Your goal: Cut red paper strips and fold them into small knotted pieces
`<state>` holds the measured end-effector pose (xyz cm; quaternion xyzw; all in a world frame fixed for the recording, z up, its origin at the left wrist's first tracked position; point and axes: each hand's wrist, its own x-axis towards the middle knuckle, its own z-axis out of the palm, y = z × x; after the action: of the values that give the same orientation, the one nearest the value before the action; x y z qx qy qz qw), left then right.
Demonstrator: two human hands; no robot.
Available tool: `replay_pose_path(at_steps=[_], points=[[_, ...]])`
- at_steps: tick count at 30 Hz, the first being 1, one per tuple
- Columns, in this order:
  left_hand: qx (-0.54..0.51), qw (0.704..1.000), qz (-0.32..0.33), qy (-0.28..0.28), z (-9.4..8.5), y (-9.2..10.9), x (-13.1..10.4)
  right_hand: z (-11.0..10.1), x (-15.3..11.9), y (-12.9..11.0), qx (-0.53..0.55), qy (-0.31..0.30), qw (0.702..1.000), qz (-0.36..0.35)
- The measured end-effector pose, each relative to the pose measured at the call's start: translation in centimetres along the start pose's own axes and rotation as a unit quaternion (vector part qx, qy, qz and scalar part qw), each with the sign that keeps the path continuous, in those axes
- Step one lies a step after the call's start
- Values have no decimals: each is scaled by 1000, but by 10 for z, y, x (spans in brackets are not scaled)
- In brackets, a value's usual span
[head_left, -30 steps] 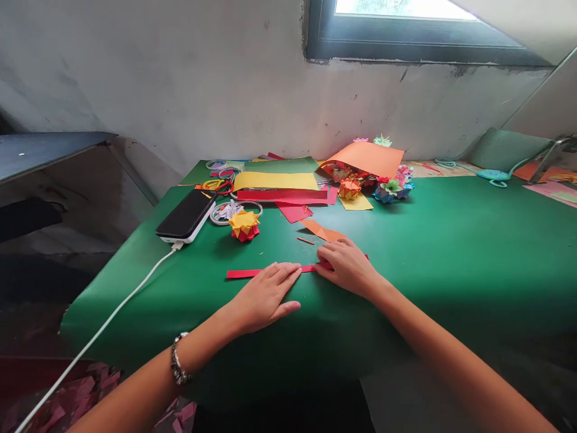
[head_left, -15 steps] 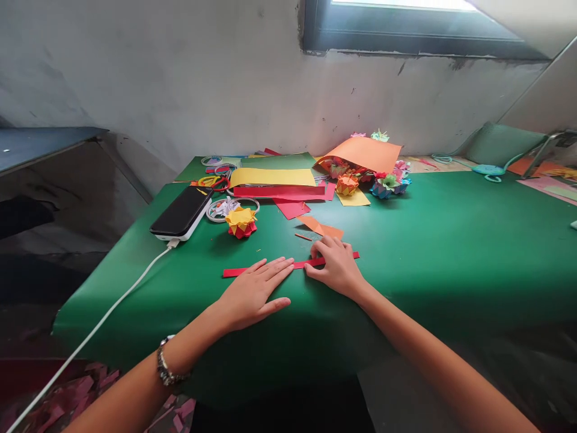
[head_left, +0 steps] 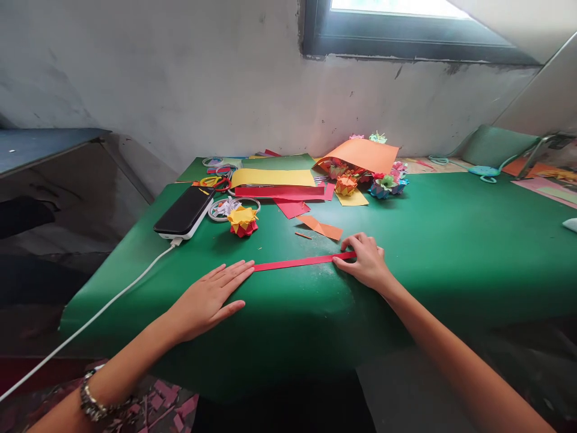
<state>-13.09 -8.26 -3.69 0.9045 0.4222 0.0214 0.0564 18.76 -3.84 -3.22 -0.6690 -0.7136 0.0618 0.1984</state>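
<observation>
Along the near side of the green bench [head_left: 451, 234], we note the red paper strip [head_left: 293, 263] laid nearly straight; the left hand [head_left: 202, 307] rests flat, gripping nothing, over one end, seemingly as an anchor, while the right hand [head_left: 367, 261] pinches the other end between thumb and fingers, probably for alignment. We record the yellow-and-red paper flower [head_left: 243, 222] beyond the strip, presumably set aside to avoid crowding.

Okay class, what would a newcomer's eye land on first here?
Probably the bright red strip lying across the green tabletop, with the left hand flat on one end and the right hand pinching the other. Next, perhaps, the yellow-and-red paper piece beside the black-and-white device, and the orange sheet draped over colorful paper flowers.
</observation>
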Motion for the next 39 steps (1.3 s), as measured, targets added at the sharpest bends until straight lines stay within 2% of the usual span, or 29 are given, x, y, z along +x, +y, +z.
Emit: replay_pose_path(at_steps=[5, 9, 15, 19, 21, 22, 24, 26, 28, 30, 33, 36, 39], points=[[22, 999, -25, 26, 2, -14, -21, 0, -3, -1, 1, 7, 1000, -9], [40, 998, -44, 27, 2, -17, -28, -2, -4, -1, 5, 6, 1000, -11], [33, 998, -46, 38, 2, -14, -29, -7, -1, 21, 27, 36, 998, -44], [-32, 996, -57, 61, -4, -17, -20, -11, 3, 36, 45, 34, 996, -67], [-94, 984, -94, 117, -10, -21, -3, -12, 5, 37, 47, 27, 996, -74], [-126, 969, -132, 165, -13, -24, 9, -12, 6, 37, 46, 25, 996, -77], [-183, 919, -208, 279, -20, -31, 37, -13, 6, 35, 45, 27, 995, -83], [-244, 883, -248, 315, -24, -38, 66, -14, 5, 33, 47, 29, 995, -81], [-324, 866, -260, 278, -26, -43, 88, -15, 3, 32, 51, 28, 995, -78], [-364, 859, -256, 252, -26, -46, 100, -15, 1, 33, 55, 25, 995, -75], [-393, 840, -252, 277, -26, -49, 101, -15, 1, 36, 63, 25, 995, -71], [-520, 768, -233, 292, -26, -52, 96, -16, 3, 31, 87, 50, 993, -63], [-684, 661, -192, 241, -27, -51, 95, -19, 10, 10, 135, 114, 981, -79]])
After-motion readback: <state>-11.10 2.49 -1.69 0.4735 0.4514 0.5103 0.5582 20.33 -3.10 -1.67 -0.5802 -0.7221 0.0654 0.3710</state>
